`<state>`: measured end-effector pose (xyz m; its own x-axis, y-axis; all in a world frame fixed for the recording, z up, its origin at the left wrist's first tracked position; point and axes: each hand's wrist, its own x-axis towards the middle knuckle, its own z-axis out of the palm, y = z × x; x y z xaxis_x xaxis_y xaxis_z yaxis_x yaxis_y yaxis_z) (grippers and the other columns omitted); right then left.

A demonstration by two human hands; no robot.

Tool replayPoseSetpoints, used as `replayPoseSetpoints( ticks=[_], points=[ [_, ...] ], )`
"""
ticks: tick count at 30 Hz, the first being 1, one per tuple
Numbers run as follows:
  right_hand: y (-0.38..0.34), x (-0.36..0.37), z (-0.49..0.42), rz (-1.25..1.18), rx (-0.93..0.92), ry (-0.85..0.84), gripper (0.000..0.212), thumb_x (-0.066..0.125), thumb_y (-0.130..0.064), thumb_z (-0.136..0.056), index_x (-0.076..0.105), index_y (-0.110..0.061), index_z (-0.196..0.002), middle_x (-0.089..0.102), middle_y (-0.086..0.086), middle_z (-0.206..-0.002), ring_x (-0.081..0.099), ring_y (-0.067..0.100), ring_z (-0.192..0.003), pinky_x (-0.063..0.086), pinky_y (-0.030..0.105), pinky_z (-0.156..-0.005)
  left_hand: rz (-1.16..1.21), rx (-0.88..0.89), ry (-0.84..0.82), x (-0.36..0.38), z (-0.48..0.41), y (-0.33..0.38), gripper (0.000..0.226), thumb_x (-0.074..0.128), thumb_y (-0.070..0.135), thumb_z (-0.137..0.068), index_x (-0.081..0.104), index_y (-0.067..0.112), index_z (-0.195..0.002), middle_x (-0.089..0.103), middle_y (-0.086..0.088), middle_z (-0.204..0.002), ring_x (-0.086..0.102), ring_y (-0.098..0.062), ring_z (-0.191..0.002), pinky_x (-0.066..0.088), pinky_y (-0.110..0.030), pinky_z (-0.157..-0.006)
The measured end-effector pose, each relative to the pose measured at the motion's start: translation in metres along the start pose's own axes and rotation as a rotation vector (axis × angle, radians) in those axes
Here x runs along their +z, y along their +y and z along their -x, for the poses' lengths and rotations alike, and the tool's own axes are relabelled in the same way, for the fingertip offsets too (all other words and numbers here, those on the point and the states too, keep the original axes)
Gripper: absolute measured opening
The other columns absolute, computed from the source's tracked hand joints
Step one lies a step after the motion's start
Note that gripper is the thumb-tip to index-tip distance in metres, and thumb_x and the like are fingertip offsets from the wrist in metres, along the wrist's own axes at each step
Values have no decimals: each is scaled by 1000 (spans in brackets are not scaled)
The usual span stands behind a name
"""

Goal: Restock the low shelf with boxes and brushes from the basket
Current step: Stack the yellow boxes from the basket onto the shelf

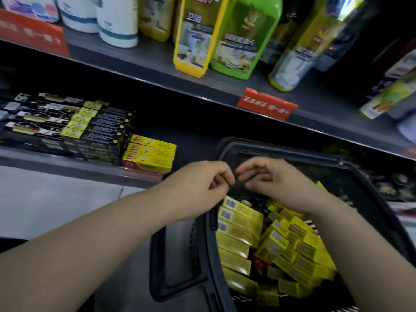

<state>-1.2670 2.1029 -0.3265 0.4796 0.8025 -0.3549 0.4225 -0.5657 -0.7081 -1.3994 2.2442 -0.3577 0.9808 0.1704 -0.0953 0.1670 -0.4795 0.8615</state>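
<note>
Above the black plastic basket (227, 262) of long yellow cardboard boxes (242, 224), the left hand (202, 179) and right hand (272, 176) hover half-curled, fingertips nearly meeting, holding nothing visible.

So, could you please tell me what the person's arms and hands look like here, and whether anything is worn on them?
Both forearms are bare as far as the picture shows: no sleeves in view. The left hand and the right hand are bare too, with no gloves. I see no watch, bracelet or ring, though motion blur softens the fingers, so a thin ring could go unseen.
</note>
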Motion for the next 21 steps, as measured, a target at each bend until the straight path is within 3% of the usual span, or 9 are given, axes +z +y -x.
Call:
replayPoseSetpoints(
  ticks=[3, 8, 12, 17, 21],
  points=[
    [55, 1, 42, 123, 167, 1, 25, 63, -2, -86, 62, -23, -99, 66, -2, -97, 64, 10, -86, 50, 18, -70, -199, 90, -178, 26, 5, 5, 17, 48, 24, -94, 60, 29, -105, 64, 12, -95, 58, -1, -83, 47, -21, -71],
    [141, 3, 74, 554, 389, -77, 37, 64, -20, -87, 56, -26, -122, 57, -5, -124, 57, 14, -109, 48, 27, -85, -496, 217, -296, 57, 9, 11, 22, 41, 28, -95, 56, 30, -112, 60, 13, -106, 54, -8, -96, 45, -27, -78],
    [162, 8, 62, 507, 469, -71, 54, 69, -23, -83, 46, -24, -132, 52, 3, -132, 57, 20, -109, 48, 30, -83, -484, 236, -302, 73, -1, 23, 22, 42, 27, -94, 56, 29, -111, 62, 12, -103, 56, -8, -94, 48, -31, -78],
    [174, 33, 41, 787, 551, -81, 67, 66, -31, -85, 32, -16, -140, 46, 12, -133, 56, 31, -110, 46, 33, -74, -318, 142, -296, 84, -13, 28, 21, 47, 23, -91, 62, 27, -105, 64, 14, -91, 59, -4, -83, 52, -33, -76],
    [167, 28, 40, 752, 572, -104, 56, 70, -34, -80, 51, -10, -127, 59, 8, -117, 57, 25, -107, 47, 30, -75, -109, -33, -275, 86, -16, 25, 17, 51, 21, -90, 62, 26, -102, 64, 14, -91, 63, -9, -85, 53, -30, -73]
  ],
)
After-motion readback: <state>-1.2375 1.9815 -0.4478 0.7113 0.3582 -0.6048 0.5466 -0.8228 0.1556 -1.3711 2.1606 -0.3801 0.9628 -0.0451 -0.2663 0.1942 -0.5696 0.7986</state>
